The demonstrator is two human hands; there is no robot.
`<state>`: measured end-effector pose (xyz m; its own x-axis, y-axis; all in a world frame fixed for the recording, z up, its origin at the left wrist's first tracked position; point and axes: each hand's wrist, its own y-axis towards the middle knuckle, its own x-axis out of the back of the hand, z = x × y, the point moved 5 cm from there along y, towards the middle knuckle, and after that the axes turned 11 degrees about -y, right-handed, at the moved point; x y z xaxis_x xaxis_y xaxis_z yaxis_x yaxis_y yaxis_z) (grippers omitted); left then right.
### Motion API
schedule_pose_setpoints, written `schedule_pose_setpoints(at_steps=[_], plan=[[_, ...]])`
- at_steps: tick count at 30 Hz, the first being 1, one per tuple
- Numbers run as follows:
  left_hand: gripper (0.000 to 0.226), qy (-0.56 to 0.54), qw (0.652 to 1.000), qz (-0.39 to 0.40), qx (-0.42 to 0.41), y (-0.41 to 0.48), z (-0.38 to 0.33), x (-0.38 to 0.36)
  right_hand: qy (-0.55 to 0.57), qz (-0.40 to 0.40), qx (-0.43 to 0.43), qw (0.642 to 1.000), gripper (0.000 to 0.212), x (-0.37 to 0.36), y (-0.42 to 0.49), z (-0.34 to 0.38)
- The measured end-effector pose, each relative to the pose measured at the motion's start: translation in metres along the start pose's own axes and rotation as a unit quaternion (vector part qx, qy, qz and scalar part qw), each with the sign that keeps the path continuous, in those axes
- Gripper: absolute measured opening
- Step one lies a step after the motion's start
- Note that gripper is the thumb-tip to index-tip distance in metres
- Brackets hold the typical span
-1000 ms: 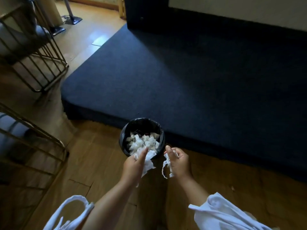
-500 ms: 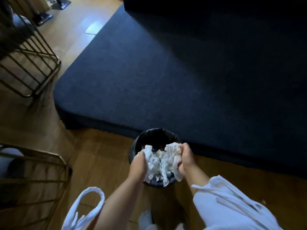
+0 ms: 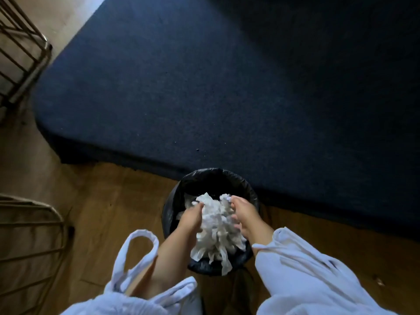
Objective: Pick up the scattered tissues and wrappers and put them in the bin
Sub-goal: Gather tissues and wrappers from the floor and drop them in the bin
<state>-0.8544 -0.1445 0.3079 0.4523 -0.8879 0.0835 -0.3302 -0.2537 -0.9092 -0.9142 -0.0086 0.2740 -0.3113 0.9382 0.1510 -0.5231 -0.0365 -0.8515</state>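
Left hand (image 3: 191, 218): pressed against the left side of the tissues (image 3: 216, 228)
Right hand (image 3: 245, 215): gripping their right side
Bin (image 3: 247, 189): black-lined, on wooden floor (image 3: 102, 201), beneath the bundle
Mattress (image 3: 227, 87): dark blue, just behind bin

Crumpled white tissues (image 3: 216, 226) bunched over the black-lined round bin (image 3: 246, 192), strips trailing past its near rim.

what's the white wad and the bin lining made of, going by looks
White wad: likely thin tissue paper, matte, crumpled with torn hanging strips. Bin lining: probably thin black plastic film, glossy and wrinkled over the rim. Both hands press the wad between them.
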Motion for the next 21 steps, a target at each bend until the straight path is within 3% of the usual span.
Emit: schedule_pose_setpoints(at_steps=[3, 10, 15, 21], plan=[[0.028, 0.027, 1.000, 0.001, -0.016, -0.009, -0.005, -0.001, -0.032, -0.009, -0.001, 0.999, 0.027, 0.007, -0.008, -0.001], [0.018, 0.186, 0.967, 0.028, -0.174, -0.100, -0.041, -0.010, -0.103, -0.049, 0.064, 0.991, 0.023, 0.041, -0.085, 0.016], [0.030, 0.333, 0.896, 0.071, -0.285, -0.216, -0.057, -0.030, -0.093, -0.102, 0.150, 0.979, 0.021, 0.090, -0.206, 0.033], [0.039, 0.478, 0.771, 0.141, -0.396, -0.347, -0.035, -0.077, -0.060, -0.220, 0.227, 0.947, 0.019, 0.157, -0.343, -0.002]])
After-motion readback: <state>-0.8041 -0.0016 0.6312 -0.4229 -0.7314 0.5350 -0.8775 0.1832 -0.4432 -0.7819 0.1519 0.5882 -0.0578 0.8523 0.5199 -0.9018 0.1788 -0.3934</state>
